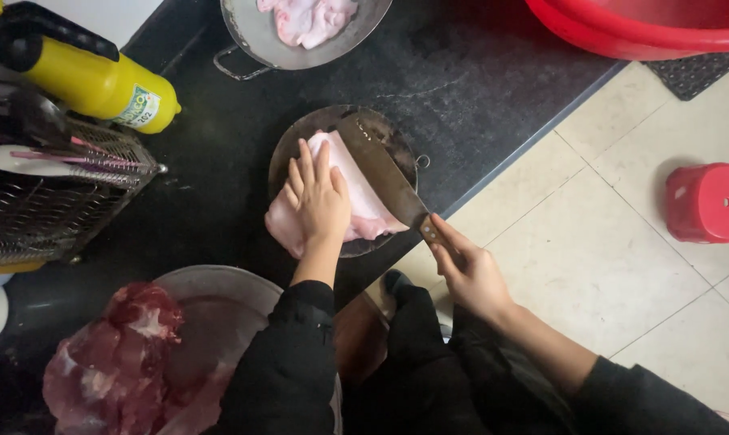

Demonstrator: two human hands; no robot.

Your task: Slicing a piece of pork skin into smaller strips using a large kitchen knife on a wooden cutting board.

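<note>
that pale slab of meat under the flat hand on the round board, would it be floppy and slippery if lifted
Probably floppy: the pale meat slab drapes past the edge of the round chopping board rather than holding flat. Likely slippery too, since its surface looks wet and glossy. The left hand presses flat on it while the right hand works the cleaver, suggesting it slides easily.

**One head view, looking straight down**

The single head-worn camera faces steeply down, close above the left hand (319,201) and right hand (469,274). Black counter (477,89) lies beyond the fingertips; tiled floor (590,242) right of them.
</note>
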